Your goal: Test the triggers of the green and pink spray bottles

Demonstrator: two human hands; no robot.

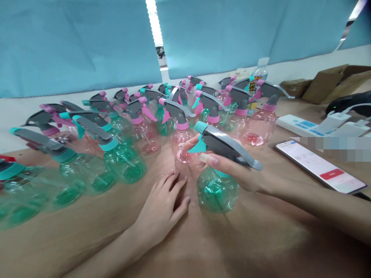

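A green spray bottle (pixel 218 193) with a grey and teal trigger head stands upright, or nearly so, at the middle right. My right hand (pixel 232 168) is closed around its neck, just below the trigger head, with the thumb toward me. Whether its base touches the table cannot be made out. To the left of it, my left hand (pixel 162 200) lies palm down on the wooden table (pixel 185 247), fingers stretched out and holding nothing. Just beyond my fingertips stands a pink spray bottle (pixel 182 144), partly behind my right hand.
Several green (pixel 124 166) and pink spray bottles (pixel 145 137) crowd the left and back. At the right lie a phone (pixel 315 162) with a lit screen and a white power strip (pixel 301 125) with plugs. Behind them are a cardboard box (pixel 324 83) and a labelled drink bottle (pixel 259 73).
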